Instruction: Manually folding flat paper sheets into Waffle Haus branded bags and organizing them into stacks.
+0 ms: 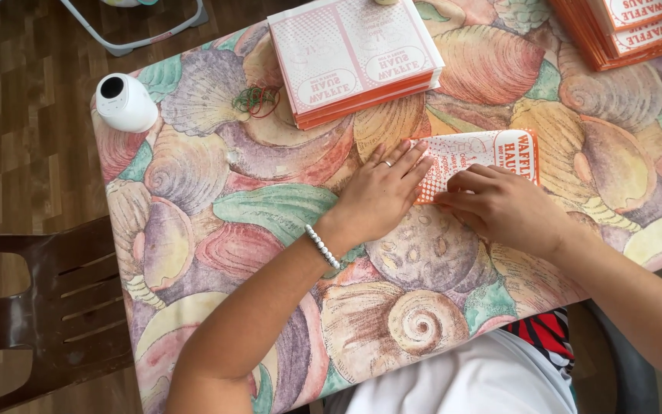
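Folding: an orange-and-white paper bag (475,157) lies flat on the desk (216,192), toward the far right part of it, its printed end pointing to the right edge.
Left hand: the left hand (381,192) lies flat with its fingers spread a little and straight, pressing down the near-left end of the paper bag; a ring shows on one finger and a white bead bracelet (322,246) circles the wrist.
Right hand: the right hand (499,205) is curled, its fingertips drawn together on the near edge of the paper bag, seemingly pinching or creasing the paper; what lies under the fingertips is hidden.
Doing it well: by my judgement, the flat palm should keep the paper from sliding while the other fingertips run along the fold line, so that the crease comes out straight and the edges stay aligned.
Stack ahead: a stack of flat bags (354,57) of the same kind sits at the far edge of the desk, just beyond the hands.
Second stack: another orange stack (622,31) sits at the far right corner.
Rubber bands: a small tangle of rubber bands (257,98) lies just left of the nearer stack.
Left corner: a small white rounded device (125,102) stands at the far left corner.
Beside the desk: a brown chair (36,307) stands off the left edge.
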